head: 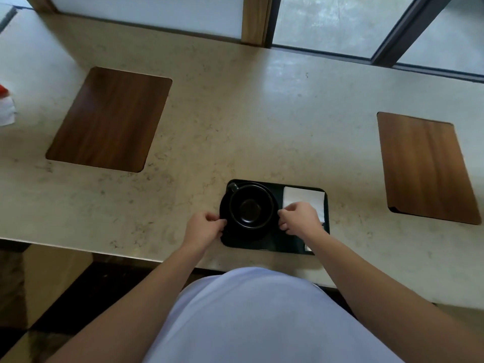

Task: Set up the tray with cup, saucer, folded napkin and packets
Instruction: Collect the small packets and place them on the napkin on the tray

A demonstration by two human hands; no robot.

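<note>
A dark rectangular tray (277, 244) lies on the counter near its front edge. On its left half a black saucer (225, 205) carries a black cup (251, 206), upright and empty, handle pointing to the far left. A folded white napkin (303, 199) lies on the tray's right half. A white packet (308, 248) peeks out at the tray's near right corner, mostly hidden by my right forearm. My left hand (205, 226) pinches the saucer's left rim. My right hand (298, 218) pinches the saucer's right rim, over the napkin's near edge.
The beige stone counter (235, 127) holds a wooden placemat (110, 119) at the far left and another wooden placemat (427, 169) at the right. A red and white object (6, 106) sits at the left edge. Windows run along the back.
</note>
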